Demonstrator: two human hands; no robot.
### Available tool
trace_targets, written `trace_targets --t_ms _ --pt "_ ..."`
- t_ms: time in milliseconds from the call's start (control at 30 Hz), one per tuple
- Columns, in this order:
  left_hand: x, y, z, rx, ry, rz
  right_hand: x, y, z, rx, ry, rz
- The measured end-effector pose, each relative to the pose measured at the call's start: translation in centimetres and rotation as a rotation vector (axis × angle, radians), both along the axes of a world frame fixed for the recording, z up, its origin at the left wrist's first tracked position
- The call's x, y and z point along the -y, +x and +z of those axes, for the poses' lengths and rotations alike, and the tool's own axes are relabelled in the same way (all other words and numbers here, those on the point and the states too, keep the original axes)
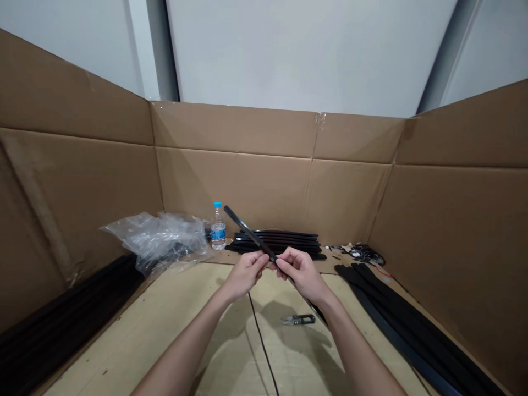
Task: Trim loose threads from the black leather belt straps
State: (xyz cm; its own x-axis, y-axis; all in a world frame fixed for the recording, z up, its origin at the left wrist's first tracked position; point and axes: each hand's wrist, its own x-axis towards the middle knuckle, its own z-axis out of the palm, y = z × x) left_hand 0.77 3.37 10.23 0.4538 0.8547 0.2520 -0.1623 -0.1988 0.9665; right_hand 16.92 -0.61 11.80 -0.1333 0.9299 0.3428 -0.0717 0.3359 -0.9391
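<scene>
Both hands meet at a long, thin black strip (249,232), held slantwise above the table. My left hand (249,270) pinches it near its middle between thumb and fingers. Just to the right, my right hand (300,269) grips the same strip, whose lower end runs behind my right forearm. A thin black cord (261,338) hangs from near my left hand down toward the front edge. Below my hands, a pair of thread snips (298,320) with dark handles lies on the pale tabletop (173,324).
Black strips (276,242) are stacked at the back beside a water bottle (218,228). Clear plastic bags (165,236) and dark lengths (74,302) lie left. Black flat strips (396,319) and tangled wires (365,253) lie right. Cardboard walls (235,176) enclose the table.
</scene>
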Motion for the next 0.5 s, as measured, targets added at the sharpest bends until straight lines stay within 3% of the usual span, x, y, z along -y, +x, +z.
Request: trace_targets --t_ms 167,367,500 --pt "-0.4 0.2 -1.1 0.020 -0.040 -0.036 -0.6 0.0 -1.2 0.039 -0.089 0.009" --pt "-0.4 0.2 -2.2 0.123 -0.123 -0.051 -0.3 0.7 -2.0 0.060 -0.324 0.285" --pt "-0.4 -1.2 -2.4 0.218 -0.184 0.011 1.8 0.4 -4.6 -0.044 -0.491 0.444"
